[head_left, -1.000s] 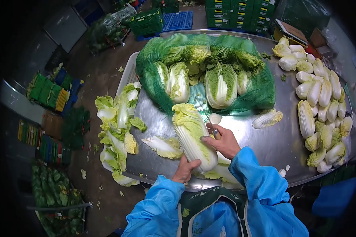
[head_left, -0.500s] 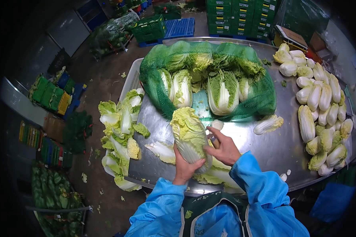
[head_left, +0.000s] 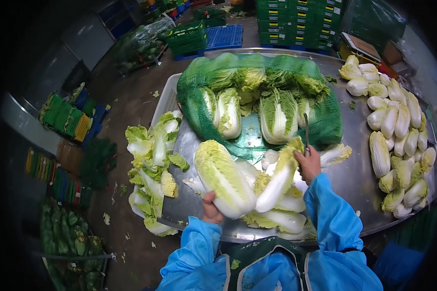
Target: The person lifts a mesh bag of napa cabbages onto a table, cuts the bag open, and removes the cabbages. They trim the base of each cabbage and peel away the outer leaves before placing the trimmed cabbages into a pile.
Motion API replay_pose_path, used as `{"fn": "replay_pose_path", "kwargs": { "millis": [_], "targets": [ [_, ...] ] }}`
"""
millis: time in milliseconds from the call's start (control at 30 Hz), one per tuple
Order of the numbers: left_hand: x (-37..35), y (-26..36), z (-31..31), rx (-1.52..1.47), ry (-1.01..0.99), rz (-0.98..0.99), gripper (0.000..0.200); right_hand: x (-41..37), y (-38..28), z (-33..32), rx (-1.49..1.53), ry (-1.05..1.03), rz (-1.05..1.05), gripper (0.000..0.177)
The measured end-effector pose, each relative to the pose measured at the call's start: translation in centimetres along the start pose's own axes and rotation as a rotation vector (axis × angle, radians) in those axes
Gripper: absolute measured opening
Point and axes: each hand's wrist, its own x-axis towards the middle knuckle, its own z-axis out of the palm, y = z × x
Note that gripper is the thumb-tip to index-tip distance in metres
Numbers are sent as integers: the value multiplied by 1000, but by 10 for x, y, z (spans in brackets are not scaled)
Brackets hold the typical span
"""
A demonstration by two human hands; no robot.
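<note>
My left hand (head_left: 211, 208) is wrapped round the base end of a napa cabbage (head_left: 223, 179), which is tilted with its pale green top away from me. In my right hand (head_left: 310, 162) is a knife (head_left: 306, 127), its blade pointing up and away. The same hand grips the top of a loose outer cabbage leaf (head_left: 277, 184), whose white stem hangs beside the cabbage. Beneath both lie several detached leaves (head_left: 281, 219) on the metal table (head_left: 179, 213). A cut white stem piece (head_left: 270, 156) sits just beyond them.
A green mesh bag (head_left: 192, 109) holding untrimmed cabbages (head_left: 278, 114) lies open at the table's far side. Trimmed cabbages (head_left: 387, 119) are piled along the right edge. A white bin (head_left: 166, 99) heaped with discarded leaves (head_left: 148, 169) stands left. Green crates (head_left: 274, 24) are stacked behind.
The outer leaf has come away from the cabbage and moved right with my right hand. My left hand has shifted the cabbage left, and the knife now points upward.
</note>
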Motion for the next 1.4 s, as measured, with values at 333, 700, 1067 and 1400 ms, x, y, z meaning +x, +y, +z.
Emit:
{"fn": "replay_pose_path", "kwargs": {
  "millis": [333, 700, 1067, 1400],
  "targets": [
    [28, -31, 48, -983, -545, -462, 89, -51, -48, 59, 185, -504, 96, 49],
    [10, -22, 41, -127, 58, -95, 75, -86, -27, 65, -208, -367, -231, 62],
    [15, -26, 38, -60, -84, 46, 74, -77, -12, 62, -195, -273, -416, 45],
    [22, -29, 42, -280, -30, -14, 78, -70, -29, 24, -326, -181, -121, 49]
  ]
}}
